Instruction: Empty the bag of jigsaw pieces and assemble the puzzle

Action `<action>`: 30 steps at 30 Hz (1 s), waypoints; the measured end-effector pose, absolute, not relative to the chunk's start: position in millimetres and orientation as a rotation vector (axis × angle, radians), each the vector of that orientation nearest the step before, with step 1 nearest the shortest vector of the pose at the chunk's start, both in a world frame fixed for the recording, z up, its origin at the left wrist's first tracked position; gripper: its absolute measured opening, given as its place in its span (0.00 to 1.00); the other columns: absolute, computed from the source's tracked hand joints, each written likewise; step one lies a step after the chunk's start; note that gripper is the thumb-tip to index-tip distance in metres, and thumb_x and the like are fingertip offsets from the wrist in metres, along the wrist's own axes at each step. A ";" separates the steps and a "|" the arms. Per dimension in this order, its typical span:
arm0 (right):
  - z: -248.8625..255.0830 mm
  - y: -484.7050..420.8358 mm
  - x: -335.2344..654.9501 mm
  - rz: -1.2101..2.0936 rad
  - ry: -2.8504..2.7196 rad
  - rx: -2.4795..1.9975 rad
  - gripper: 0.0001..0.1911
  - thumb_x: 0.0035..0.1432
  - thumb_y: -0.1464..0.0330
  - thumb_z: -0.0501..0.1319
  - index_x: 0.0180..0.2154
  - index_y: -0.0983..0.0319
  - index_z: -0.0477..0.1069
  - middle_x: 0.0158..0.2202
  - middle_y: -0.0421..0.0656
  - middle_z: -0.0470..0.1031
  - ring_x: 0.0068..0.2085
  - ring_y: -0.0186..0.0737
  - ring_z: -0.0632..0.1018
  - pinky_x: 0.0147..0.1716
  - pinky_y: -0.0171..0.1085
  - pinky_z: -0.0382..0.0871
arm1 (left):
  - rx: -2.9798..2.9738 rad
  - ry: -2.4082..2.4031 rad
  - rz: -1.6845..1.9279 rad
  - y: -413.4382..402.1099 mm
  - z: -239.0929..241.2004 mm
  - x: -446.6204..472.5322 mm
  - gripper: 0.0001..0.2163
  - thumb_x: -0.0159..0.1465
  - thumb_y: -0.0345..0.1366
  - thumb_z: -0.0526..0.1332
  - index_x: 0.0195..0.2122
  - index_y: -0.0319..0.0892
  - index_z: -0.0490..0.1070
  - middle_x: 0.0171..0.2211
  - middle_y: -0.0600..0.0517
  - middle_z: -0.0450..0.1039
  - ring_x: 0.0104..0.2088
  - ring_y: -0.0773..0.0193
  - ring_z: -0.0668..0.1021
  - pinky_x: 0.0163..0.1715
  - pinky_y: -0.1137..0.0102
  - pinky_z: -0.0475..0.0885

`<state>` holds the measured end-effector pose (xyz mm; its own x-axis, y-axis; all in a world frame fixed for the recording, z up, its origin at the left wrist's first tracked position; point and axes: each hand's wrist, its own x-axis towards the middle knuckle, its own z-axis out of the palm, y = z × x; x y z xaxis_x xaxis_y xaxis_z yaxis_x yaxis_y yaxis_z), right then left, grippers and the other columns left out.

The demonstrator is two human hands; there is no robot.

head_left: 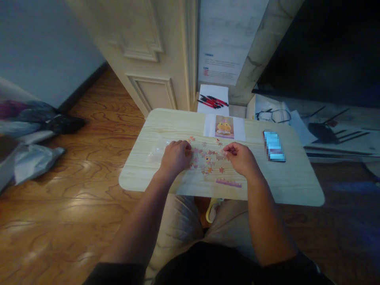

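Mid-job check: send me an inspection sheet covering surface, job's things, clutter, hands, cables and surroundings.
Surface: pale table, wood-grained, rounded corners.
Job's things: loose puzzle pieces between the hands; pink strip nearer the front edge; printed picture beyond the pieces.
Clutter: phone at right; clear plastic at left.
Hands: left hand bent, right hand pinched; grip on anything unclear.
Cables: dark loop behind table, possibly a cable.
Surroundings: pens on white paper; grey bag at far left.
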<state>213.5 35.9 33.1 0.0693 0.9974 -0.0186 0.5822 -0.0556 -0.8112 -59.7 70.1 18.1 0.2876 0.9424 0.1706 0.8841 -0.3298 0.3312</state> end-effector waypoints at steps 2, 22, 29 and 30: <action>35.5 32.2 218.6 0.834 -1.586 -1.715 0.07 0.58 0.72 0.63 0.38 0.58 0.78 0.37 0.41 0.82 0.37 0.40 0.80 0.40 0.39 0.73 | 2.302 1.683 0.555 68.7 20.3 -57.3 0.06 0.64 0.35 0.61 0.39 0.44 0.78 0.35 0.48 0.81 0.37 0.55 0.80 0.40 0.62 0.73; 15.9 -49.6 321.7 0.841 -1.487 -1.937 0.06 0.59 0.72 0.66 0.38 0.57 0.82 0.38 0.41 0.85 0.39 0.41 0.82 0.42 0.39 0.74 | 2.675 0.769 0.509 2.5 14.1 90.9 0.13 0.71 0.38 0.58 0.52 0.50 0.80 0.56 0.50 0.78 0.55 0.52 0.75 0.55 0.55 0.70; 11.9 -49.5 317.7 0.813 -1.554 -1.959 0.07 0.60 0.72 0.66 0.38 0.56 0.82 0.38 0.41 0.84 0.38 0.41 0.82 0.41 0.39 0.72 | 2.658 0.854 0.449 -16.8 6.0 101.6 0.17 0.69 0.41 0.60 0.57 0.47 0.77 0.56 0.47 0.78 0.55 0.49 0.74 0.52 0.52 0.70; 12.2 -48.8 316.9 0.790 -1.582 -1.964 0.07 0.60 0.72 0.66 0.38 0.56 0.82 0.38 0.41 0.84 0.38 0.41 0.82 0.41 0.39 0.72 | 2.657 0.858 0.450 -16.5 6.3 101.4 0.17 0.69 0.41 0.60 0.57 0.47 0.78 0.56 0.48 0.78 0.54 0.49 0.74 0.52 0.53 0.70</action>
<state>316.9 -48.8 12.2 0.1592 0.9785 -0.1310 0.6921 -0.2052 -0.6920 101.4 -16.5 6.3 0.7710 0.6052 0.1981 0.5069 -0.7716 0.3843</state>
